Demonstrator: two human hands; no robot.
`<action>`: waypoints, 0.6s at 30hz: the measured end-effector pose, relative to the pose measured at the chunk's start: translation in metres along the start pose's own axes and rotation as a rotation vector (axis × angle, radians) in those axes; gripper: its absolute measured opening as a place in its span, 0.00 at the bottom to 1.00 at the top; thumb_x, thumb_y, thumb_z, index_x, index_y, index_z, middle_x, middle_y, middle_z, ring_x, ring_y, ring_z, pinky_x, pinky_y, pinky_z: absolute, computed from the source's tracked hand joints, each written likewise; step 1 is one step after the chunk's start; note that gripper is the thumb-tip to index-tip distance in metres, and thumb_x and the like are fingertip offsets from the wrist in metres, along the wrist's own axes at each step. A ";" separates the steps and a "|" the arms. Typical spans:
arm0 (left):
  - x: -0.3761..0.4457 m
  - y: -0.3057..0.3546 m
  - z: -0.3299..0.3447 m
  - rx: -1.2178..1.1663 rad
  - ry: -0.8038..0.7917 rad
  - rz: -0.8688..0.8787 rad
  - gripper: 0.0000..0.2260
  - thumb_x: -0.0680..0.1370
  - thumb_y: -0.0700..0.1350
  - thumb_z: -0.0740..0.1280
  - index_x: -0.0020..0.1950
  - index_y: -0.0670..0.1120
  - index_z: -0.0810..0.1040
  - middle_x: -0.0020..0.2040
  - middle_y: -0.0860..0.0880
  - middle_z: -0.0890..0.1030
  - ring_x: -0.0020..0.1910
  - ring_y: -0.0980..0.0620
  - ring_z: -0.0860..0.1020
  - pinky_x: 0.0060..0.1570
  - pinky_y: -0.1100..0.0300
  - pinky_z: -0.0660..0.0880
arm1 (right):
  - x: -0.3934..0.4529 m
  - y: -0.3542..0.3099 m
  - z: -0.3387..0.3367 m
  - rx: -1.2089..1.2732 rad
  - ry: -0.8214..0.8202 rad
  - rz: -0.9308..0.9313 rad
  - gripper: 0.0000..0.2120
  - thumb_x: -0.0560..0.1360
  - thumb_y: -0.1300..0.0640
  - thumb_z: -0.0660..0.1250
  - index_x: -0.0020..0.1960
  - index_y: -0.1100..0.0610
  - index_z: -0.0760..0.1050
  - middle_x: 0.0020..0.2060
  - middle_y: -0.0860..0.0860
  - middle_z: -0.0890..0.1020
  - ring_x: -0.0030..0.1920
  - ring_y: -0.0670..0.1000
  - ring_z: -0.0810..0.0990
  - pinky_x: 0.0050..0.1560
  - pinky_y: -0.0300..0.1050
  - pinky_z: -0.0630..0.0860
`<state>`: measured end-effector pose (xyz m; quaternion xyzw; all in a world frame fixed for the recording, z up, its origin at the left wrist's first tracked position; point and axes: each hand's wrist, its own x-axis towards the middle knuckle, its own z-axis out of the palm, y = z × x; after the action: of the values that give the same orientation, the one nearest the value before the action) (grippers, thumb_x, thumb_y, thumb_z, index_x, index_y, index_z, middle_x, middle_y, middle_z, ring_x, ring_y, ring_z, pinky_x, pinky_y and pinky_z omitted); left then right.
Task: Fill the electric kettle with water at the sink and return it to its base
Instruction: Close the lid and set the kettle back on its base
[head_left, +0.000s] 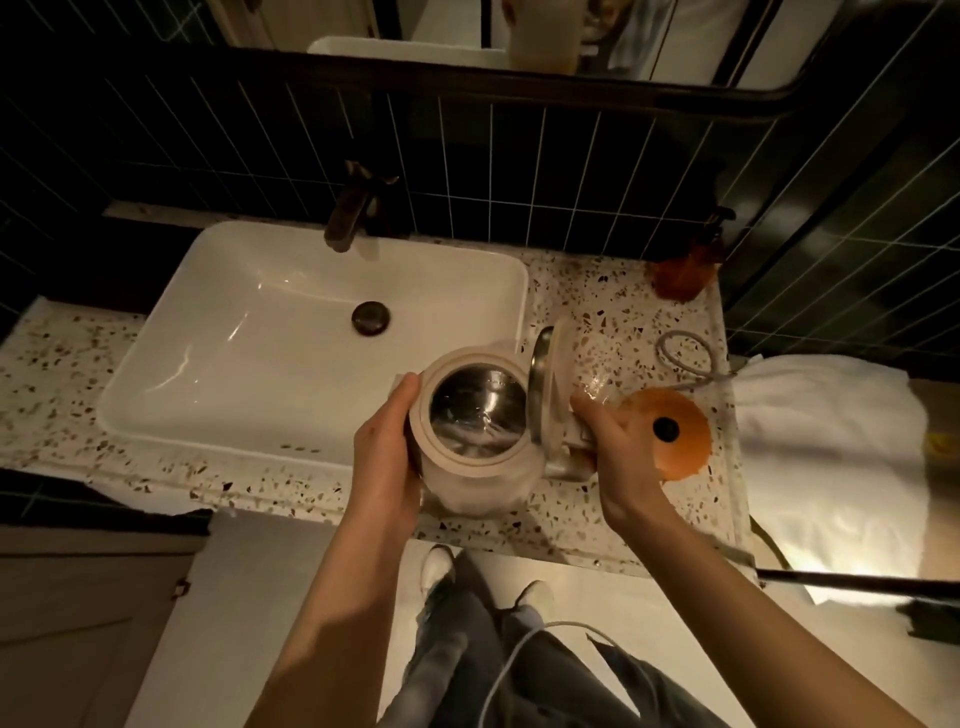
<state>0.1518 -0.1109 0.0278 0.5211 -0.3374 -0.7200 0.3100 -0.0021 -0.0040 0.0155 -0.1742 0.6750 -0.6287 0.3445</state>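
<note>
Head view, both hands (387, 457) (618, 457) gripping round matte kettle (470, 415), steel-lined lid (545, 384) open

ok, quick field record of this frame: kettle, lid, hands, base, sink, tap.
kettle: held over the counter's front edge, right of the sink
lid: hinged open, upright
contents: some water visible inside
left hand: on the kettle's left side
right hand: at the handle side
base: orange disc on the counter, right of the kettle, bare
sink: white basin
tap: no water running
</note>
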 end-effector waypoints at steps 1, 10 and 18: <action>-0.002 -0.001 0.000 -0.001 0.002 0.003 0.21 0.77 0.55 0.67 0.59 0.40 0.83 0.59 0.35 0.82 0.60 0.40 0.80 0.63 0.47 0.75 | -0.001 0.002 -0.001 0.000 0.002 0.004 0.20 0.74 0.54 0.65 0.27 0.64 0.71 0.21 0.52 0.68 0.25 0.52 0.64 0.31 0.43 0.64; 0.000 0.001 -0.011 0.126 -0.090 0.064 0.13 0.79 0.53 0.64 0.49 0.48 0.85 0.45 0.45 0.82 0.49 0.47 0.80 0.58 0.48 0.74 | -0.001 0.005 0.005 0.016 -0.053 0.096 0.17 0.79 0.67 0.57 0.34 0.73 0.74 0.18 0.49 0.75 0.19 0.40 0.75 0.21 0.29 0.71; -0.002 0.024 -0.002 0.467 0.018 0.222 0.19 0.79 0.44 0.67 0.70 0.49 0.74 0.65 0.54 0.76 0.63 0.57 0.75 0.56 0.68 0.69 | -0.002 0.001 0.003 -0.016 -0.007 0.075 0.26 0.74 0.55 0.62 0.31 0.78 0.67 0.27 0.74 0.68 0.27 0.57 0.72 0.28 0.45 0.76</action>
<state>0.1562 -0.1234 0.0480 0.5447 -0.5470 -0.5795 0.2612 0.0013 -0.0043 0.0148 -0.1539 0.6848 -0.6094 0.3687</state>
